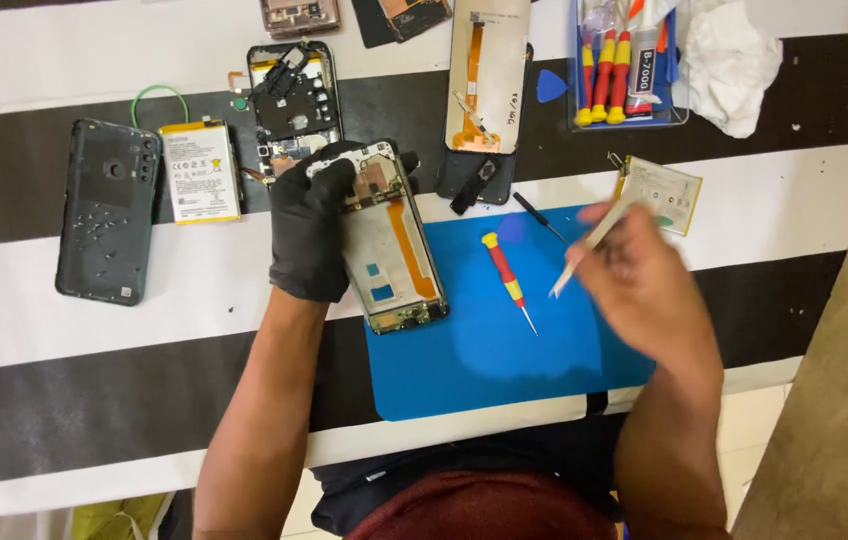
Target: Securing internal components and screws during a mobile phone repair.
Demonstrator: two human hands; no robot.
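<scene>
Gripping opened phone chassis (392,250) by its edges, centre frame — gloved left hand (311,230); looks rigid, light, fragile. Right hand (644,280) pinches pale spudger (589,245).

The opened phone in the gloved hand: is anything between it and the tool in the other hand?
Nothing visible. Only bare blue mat lies between the opened phone and the tool; the screwdriver rests lower.
</scene>
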